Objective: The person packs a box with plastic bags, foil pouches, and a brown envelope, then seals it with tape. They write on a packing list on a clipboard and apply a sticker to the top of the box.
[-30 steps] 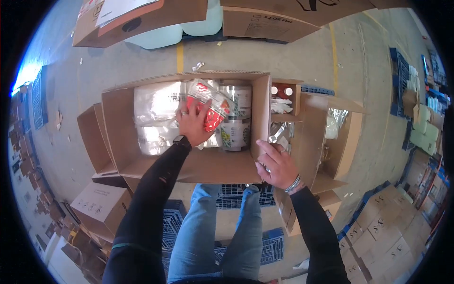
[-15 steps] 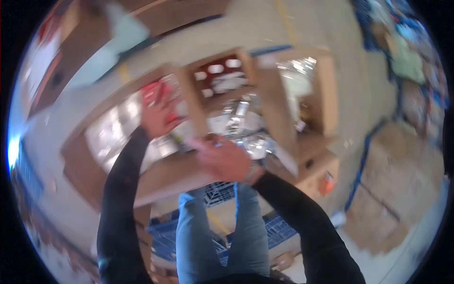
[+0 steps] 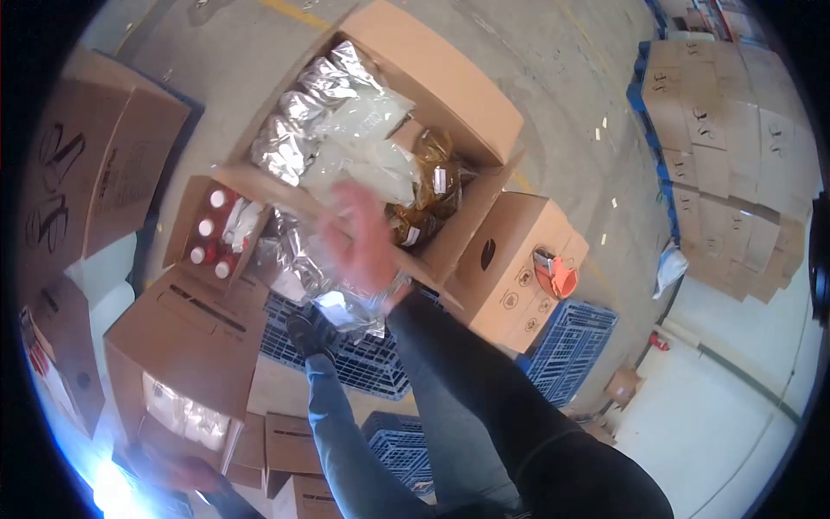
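My right hand (image 3: 359, 238) is over the near wall of a large open carton (image 3: 450, 82), its fingers smeared by motion. Whether it holds anything does not show. Beyond it lie silver foil pouches (image 3: 284, 149), clear bags (image 3: 367, 114) and amber-coloured bags (image 3: 439, 177). Just below it, more shiny silver pouches (image 3: 304, 264) sit beside a small carton of white-capped red bottles (image 3: 201, 254). Low at the left, my left hand (image 3: 173, 471) is blurred in bright glare, close to an open carton (image 3: 186, 324) holding clear packs (image 3: 186, 413). Its fingers cannot be made out.
An orange tape dispenser (image 3: 558, 275) rests on a carton (image 3: 510, 259) at the right. Blue pallets (image 3: 575, 342) lie below and around. Stacked cartons (image 3: 709, 138) stand at the far right, and large marked cartons (image 3: 104, 164) at the left.
The view has swung round to the left. My left hand has left the carton where it was at a red item and is now low at the left. My right hand stays near the silver pouches.
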{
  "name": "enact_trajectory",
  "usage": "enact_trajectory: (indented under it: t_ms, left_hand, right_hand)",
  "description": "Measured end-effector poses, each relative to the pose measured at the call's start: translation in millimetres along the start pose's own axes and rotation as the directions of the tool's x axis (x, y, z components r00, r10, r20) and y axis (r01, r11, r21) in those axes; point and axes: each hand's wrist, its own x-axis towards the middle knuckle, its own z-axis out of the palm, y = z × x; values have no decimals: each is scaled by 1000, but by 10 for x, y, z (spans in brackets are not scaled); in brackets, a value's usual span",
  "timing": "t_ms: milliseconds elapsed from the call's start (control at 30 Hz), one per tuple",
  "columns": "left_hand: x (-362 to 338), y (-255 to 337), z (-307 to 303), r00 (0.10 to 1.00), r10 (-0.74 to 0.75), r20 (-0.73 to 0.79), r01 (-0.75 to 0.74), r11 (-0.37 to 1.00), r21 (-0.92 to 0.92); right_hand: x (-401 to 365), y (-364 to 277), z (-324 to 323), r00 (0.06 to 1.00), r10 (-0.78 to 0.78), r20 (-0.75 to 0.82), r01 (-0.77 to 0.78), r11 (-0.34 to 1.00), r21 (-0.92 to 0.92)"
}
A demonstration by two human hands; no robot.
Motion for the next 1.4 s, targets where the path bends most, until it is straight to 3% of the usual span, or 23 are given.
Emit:
enact_trajectory:
  t_ms: [33,100,133,167,233,300,333,400,467,500,600,633,800,833,967,1000,1033,1100,1167,1233,1267,1300,1400]
  left_hand:
    - [-105,453,94,995,-79,-54,70,985,-159]
    - [-520,986,520,977,-206,61,197,971,132]
    - [-732,1123,887,947,-261,187,252,965,68]
    - [-707,1463,1245,921,-239,308,256,966,-19]
    - [-536,2248,1927,844,-106,526,256,941,-221]
    - [-559,2497,2413,785,43,618,194,930,-311]
    - [-580,2601,2557,772,41,635,221,918,-329]
    - [-596,2760,2768,748,40,663,273,891,-362]
    - [-522,2809,2928,733,117,670,216,895,-391]
    - [-467,2797,3012,725,150,672,188,896,-403]
    - [-98,2684,3346,726,266,635,15,916,-400]
    - [51,2634,3478,733,280,620,-19,919,-393]
    - [530,2542,3733,778,200,595,6,945,-327]
    - [487,2496,3672,796,181,577,9,951,-310]
    - [-61,2145,3217,838,109,534,46,962,-268]
    - [-284,2072,3062,824,30,565,123,965,-230]
    - [-509,2003,2893,807,-48,589,197,961,-192]
    - [-915,1962,2512,715,-143,684,266,961,-77]
    - [-1359,1796,2080,532,-218,818,354,935,19]
    - [-1834,1661,1635,414,-313,855,385,911,147]
    - [-2132,1525,1443,413,-305,858,412,903,123]
    - [-2363,1411,1280,406,-299,864,439,893,103]
    - [-2604,1453,963,293,-343,893,234,931,280]
  right_hand:
    - [117,575,-122,987,137,-83,-142,988,-58]
    - [-20,1469,-445,904,417,93,-305,782,-544]
    - [-152,1672,-681,778,556,292,-235,689,-686]
    - [-287,1827,-889,584,679,444,-108,607,-787]
    - [-501,2085,-1170,358,831,425,-83,482,-872]
    - [-846,2209,-1285,339,857,389,61,393,-918]
    - [-880,2197,-1296,335,866,371,134,346,-928]
    - [-641,2122,-1107,289,915,283,-114,327,-938]
    - [-411,2234,-906,356,907,223,-397,363,-843]
    - [-320,2374,-783,448,874,187,-531,428,-731]
    - [-27,2600,-511,642,741,198,-421,557,-716]
    - [37,2679,-363,662,712,232,-371,581,-724]
    - [157,3025,132,711,639,294,-259,626,-735]
    - [160,2984,131,716,660,226,-354,623,-697]
    - [133,3348,202,654,687,317,-321,631,-706]
    - [167,3395,190,637,700,323,-336,629,-701]
    - [235,3430,173,622,709,331,-347,629,-696]
    - [247,3463,6,719,647,255,-365,663,-653]
    - [228,3630,-236,798,572,191,-365,711,-601]
    - [258,3796,-526,885,455,96,-340,774,-535]
    - [264,3846,-667,922,386,14,-327,801,-502]
    - [293,3877,-787,907,412,-88,-403,789,-463]
    - [399,3797,-867,749,440,-495,-631,703,-330]
